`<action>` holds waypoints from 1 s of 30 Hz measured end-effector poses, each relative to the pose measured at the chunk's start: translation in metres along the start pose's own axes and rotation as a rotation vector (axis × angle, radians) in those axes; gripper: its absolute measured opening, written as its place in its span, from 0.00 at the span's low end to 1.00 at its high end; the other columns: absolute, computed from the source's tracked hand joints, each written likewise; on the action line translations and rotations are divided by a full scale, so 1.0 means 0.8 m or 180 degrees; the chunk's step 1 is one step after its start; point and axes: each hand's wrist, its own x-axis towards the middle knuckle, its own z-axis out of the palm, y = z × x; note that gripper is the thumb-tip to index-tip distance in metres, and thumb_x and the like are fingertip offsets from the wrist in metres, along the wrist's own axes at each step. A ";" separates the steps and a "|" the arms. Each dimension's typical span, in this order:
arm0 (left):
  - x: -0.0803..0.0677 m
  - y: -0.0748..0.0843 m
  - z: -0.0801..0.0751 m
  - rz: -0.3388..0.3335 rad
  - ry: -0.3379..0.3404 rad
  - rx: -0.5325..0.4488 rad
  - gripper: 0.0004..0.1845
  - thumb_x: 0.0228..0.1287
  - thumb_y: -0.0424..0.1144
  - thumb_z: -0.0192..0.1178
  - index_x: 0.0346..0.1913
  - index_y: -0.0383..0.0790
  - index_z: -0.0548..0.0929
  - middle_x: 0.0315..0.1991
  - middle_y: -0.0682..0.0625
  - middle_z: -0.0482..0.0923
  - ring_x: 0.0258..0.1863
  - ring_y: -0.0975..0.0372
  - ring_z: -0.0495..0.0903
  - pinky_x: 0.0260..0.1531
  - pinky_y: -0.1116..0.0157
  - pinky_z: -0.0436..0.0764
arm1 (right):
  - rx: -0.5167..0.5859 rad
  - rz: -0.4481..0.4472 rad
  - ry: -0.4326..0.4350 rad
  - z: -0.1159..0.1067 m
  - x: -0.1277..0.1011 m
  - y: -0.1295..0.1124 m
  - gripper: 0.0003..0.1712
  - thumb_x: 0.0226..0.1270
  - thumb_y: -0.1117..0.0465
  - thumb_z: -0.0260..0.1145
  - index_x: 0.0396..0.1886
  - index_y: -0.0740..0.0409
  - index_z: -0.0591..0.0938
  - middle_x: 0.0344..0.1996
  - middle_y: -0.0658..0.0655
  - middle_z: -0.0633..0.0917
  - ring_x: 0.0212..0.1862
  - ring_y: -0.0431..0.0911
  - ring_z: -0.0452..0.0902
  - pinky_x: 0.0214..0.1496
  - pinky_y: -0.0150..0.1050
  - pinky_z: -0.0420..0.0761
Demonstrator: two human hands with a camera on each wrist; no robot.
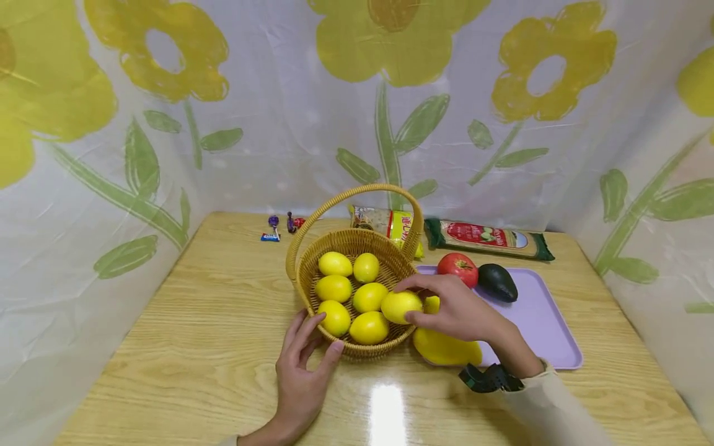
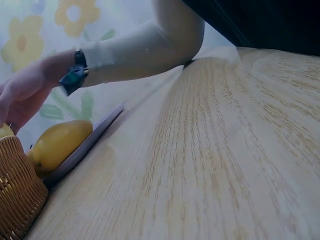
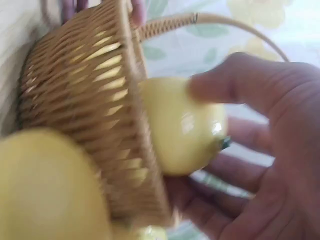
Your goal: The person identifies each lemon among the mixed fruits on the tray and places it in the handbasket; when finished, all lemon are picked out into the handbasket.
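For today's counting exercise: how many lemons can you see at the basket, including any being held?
7. Six lie inside the wicker basket: two at the back, two in the middle, two in front. The right hand holds the seventh lemon over the rim. More may be hidden underneath.

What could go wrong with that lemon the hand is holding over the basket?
The lemon sits right at the basket rim, held by the right hand, so it might slip out toward the mango below. The basket already holds six lemons, so another could roll. The left hand only touches the basket's front, so it might tip.
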 end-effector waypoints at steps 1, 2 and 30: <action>0.000 0.000 0.000 0.0004 0.0011 -0.0019 0.28 0.71 0.29 0.73 0.72 0.43 0.83 0.85 0.42 0.60 0.76 0.53 0.73 0.68 0.67 0.84 | -0.0095 -0.0040 -0.0073 0.002 0.005 -0.003 0.22 0.69 0.58 0.79 0.61 0.44 0.88 0.56 0.42 0.90 0.51 0.39 0.85 0.58 0.43 0.90; -0.001 0.000 0.001 0.0009 0.0019 -0.0032 0.29 0.71 0.29 0.73 0.72 0.42 0.83 0.85 0.42 0.60 0.77 0.52 0.73 0.68 0.67 0.84 | -0.0176 -0.0086 -0.0129 0.004 0.010 -0.005 0.22 0.68 0.58 0.79 0.60 0.45 0.88 0.55 0.43 0.91 0.50 0.39 0.85 0.56 0.43 0.90; -0.001 -0.003 -0.001 0.0113 0.0098 -0.0040 0.31 0.69 0.27 0.74 0.73 0.40 0.83 0.84 0.39 0.62 0.76 0.64 0.73 0.66 0.67 0.85 | 0.0993 0.0767 0.0010 -0.044 -0.068 0.090 0.23 0.75 0.61 0.76 0.67 0.59 0.87 0.61 0.63 0.90 0.61 0.51 0.89 0.60 0.31 0.89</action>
